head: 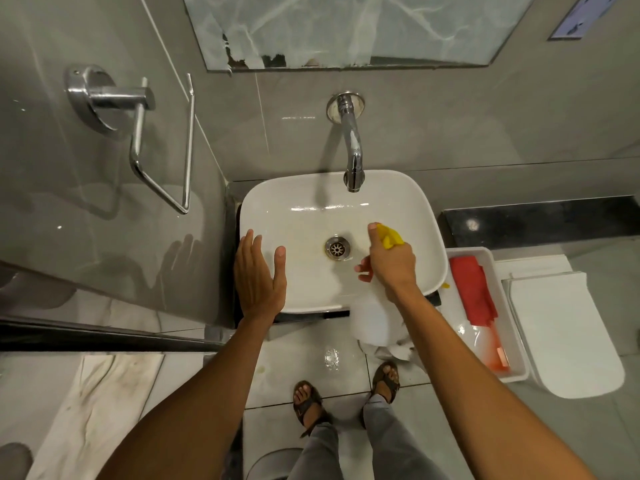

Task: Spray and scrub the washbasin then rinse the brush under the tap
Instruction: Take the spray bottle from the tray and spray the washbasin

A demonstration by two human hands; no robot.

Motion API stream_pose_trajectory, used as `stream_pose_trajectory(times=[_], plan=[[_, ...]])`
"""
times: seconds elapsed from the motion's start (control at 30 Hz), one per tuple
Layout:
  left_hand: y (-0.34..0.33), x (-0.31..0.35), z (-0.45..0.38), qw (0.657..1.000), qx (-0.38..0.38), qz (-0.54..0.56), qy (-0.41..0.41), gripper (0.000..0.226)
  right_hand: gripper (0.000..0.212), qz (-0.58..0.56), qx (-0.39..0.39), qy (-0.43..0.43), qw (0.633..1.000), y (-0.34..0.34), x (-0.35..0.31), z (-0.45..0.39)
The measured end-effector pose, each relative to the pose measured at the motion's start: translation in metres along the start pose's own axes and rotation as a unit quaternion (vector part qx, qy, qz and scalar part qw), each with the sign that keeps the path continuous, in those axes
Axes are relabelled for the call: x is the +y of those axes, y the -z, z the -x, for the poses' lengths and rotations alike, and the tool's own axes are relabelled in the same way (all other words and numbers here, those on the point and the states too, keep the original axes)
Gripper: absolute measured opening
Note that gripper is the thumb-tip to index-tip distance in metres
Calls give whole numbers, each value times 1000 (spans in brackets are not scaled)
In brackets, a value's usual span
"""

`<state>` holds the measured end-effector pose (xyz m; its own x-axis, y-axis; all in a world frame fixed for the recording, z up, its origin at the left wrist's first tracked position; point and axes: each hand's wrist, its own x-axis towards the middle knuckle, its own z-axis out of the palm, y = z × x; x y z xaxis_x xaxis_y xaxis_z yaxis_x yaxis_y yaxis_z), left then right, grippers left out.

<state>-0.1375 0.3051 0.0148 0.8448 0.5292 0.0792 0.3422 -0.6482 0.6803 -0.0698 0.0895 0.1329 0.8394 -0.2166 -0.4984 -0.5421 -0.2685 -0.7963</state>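
A white washbasin (304, 216) sits below a chrome wall tap (352, 157), with a metal drain (337, 248) in its middle. My right hand (391, 261) grips a spray bottle with a yellow nozzle (390, 236) over the basin's right side; its white body (372, 323) hangs down past the front rim. My left hand (258, 271) rests flat and open on the basin's left front rim. A brush with a red handle (497, 344) lies in a white tray (519, 372) to the right, partly under a red cloth (472, 289).
A chrome towel holder (138, 133) juts from the glossy left wall. A mirror (346, 29) hangs above the tap. A white toilet lid (561, 330) lies right of the tray, under a black ledge (540, 220). My sandalled feet (346, 393) stand on the wet tiled floor.
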Motion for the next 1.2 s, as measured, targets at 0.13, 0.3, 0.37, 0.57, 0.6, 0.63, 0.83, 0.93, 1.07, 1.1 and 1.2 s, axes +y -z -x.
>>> stream_pose_trajectory(times=[0.13,0.3,0.37,0.57,0.6,0.63,0.83,0.93,1.07,1.1,1.2], plan=[[1,1,1,1000,0,3,3,92,53,-22,26,-12,999,34,14,-7],[2,2,1,1000,6,7,-3,90,48,17,51,-16,998,74,52,10],[2,2,2,1000,8,7,-7,88,50,6,32,-17,999,81,67,23],[1,2,4,1000,12,5,-15,74,54,84,-46,11,995,73,113,60],[1,3,4,1000,12,5,-14,74,52,69,-59,12,996,69,120,65],[2,3,4,1000,11,5,-13,75,48,48,-71,10,996,63,125,70],[3,9,5,998,9,-56,-42,86,43,-66,-117,18,991,59,141,76],[-2,17,8,992,14,-90,-86,80,57,-83,-83,28,993,75,146,62],[-29,53,29,982,-26,-71,-174,74,58,-82,-14,35,996,116,156,35],[-40,69,35,978,-42,-62,-193,72,54,-80,0,38,996,128,160,27],[-73,121,50,970,-93,-37,-220,71,51,-91,32,29,995,164,169,4]])
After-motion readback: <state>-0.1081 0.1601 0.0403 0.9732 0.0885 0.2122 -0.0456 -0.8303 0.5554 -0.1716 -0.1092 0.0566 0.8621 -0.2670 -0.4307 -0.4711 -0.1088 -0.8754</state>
